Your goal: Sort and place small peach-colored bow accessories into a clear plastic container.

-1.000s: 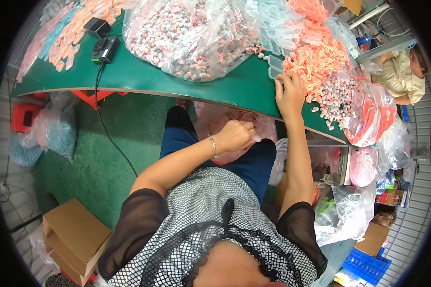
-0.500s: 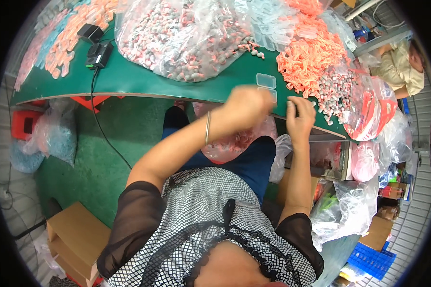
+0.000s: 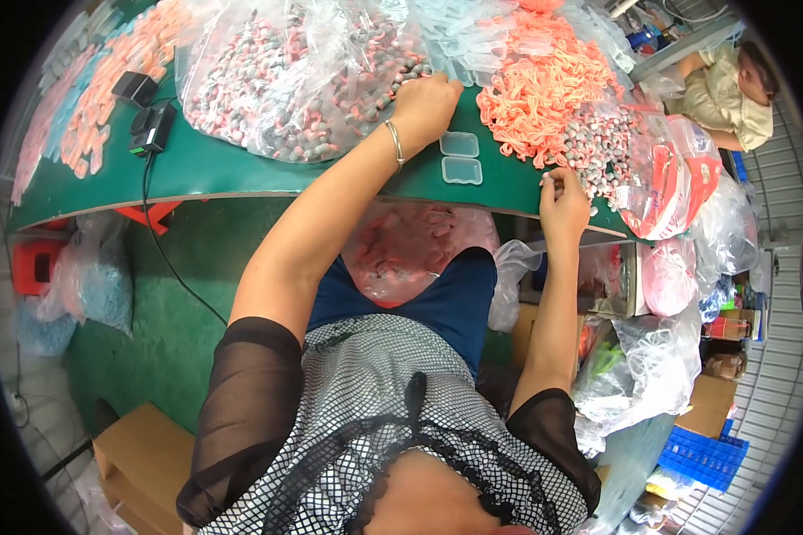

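- Plastic, clear and thin-walled, forms the case (image 3: pixel 462 170) on the green tabletop (image 3: pixel 259 176): two shallow halves lie spread, one behind the other, near the table's front edge. We cannot tell whether a hinge joins them.
- We judge the case light, rather stiff and smooth enough to skid, so we would take it by opposite rims and avoid pressing its thin walls.
- Left hand (image 3: pixel 426 109): just behind and left of the case, it reaches over the right edge of a clear bag (image 3: pixel 281 85) of grey-and-coral earplug-like pieces (image 3: pixel 410 69). Its fingers curl away from us; we cannot tell whether they pinch anything.
- Right hand (image 3: pixel 565 209): right of the case, by the table edge, its thumb and fingers bend close together. Something pale shows at the thumb tip, too small for us to tell whether it is pinched.
- Loose pieces (image 3: pixel 598 147) lie farther right of the case. They look light, small and prone to rolling; we would pinch each round its middle.
- Orange cords (image 3: pixel 537 85) heap behind and right of the case. We expect them soft, limp and easily tangled, best lifted singly by an end or loop.
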`<state>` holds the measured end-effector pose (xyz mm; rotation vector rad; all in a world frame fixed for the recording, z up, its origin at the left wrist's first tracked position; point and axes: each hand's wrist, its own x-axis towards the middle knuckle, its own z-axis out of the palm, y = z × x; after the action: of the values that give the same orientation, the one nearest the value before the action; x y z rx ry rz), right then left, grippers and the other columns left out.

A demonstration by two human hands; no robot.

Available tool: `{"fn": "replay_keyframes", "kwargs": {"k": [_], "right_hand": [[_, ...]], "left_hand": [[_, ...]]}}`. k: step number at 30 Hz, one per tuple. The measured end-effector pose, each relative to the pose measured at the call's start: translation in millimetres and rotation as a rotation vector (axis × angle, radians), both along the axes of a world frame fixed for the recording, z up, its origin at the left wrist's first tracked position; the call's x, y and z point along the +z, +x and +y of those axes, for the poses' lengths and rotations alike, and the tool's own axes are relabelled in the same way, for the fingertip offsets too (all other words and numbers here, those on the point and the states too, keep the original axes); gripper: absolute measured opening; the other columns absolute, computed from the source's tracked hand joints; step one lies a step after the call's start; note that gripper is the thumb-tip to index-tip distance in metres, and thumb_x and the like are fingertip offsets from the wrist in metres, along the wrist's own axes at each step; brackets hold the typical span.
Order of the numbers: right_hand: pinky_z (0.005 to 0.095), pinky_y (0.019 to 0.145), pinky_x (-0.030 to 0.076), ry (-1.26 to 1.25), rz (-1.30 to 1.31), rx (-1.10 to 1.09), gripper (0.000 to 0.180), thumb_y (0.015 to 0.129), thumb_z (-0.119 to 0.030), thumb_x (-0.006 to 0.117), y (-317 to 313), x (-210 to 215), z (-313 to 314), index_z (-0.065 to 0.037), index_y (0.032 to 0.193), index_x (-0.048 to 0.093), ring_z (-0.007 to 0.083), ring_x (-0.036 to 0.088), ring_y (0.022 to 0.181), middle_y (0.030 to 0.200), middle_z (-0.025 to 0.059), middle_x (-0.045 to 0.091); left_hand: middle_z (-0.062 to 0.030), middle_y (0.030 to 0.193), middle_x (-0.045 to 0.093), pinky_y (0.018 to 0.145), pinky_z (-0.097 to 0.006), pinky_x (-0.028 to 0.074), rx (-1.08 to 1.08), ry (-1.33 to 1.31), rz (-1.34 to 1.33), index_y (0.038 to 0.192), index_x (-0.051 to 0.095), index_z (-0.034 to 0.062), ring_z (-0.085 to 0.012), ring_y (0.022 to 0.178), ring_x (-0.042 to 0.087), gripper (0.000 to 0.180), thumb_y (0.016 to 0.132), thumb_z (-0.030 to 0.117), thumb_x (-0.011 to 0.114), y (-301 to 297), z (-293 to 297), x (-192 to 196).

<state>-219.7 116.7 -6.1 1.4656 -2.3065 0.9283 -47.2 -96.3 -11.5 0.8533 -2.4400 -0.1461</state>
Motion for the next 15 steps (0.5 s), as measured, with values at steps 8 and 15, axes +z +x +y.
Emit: {"fn": "replay_keyframes", "kwargs": {"k": [8,15], "right_hand": [[0.0310,0.069,0.051,-0.210,-0.391,0.402,0.010,0.082,-0.002,0.070,61.8,-10.9,-26.6,-0.003,0.091,0.068,0.0187,0.064,0.073,0.081,0.0082,0.068],[0.0376,0.076,0.040,-0.086,0.062,0.230,0.009,0.080,-0.017,0.075,80.7,-11.0,-36.4,-0.011,0.080,0.068,0.0197,0.058,0.081,0.080,0.0010,0.062]], "left_hand": [[-0.0128,0.086,0.068,0.070,-0.043,0.052,-0.166,0.538,0.359,0.090,0.069,0.0064,-0.0319,0.081,0.067,0.014,0.082,0.018,0.070,52.0,70.9,15.3],[-0.0122,0.084,0.063,0.067,-0.044,0.051,-0.069,0.410,0.322,0.084,0.066,0.0045,-0.0331,0.079,0.064,0.014,0.080,0.017,0.072,45.0,95.8,0.5]]}}
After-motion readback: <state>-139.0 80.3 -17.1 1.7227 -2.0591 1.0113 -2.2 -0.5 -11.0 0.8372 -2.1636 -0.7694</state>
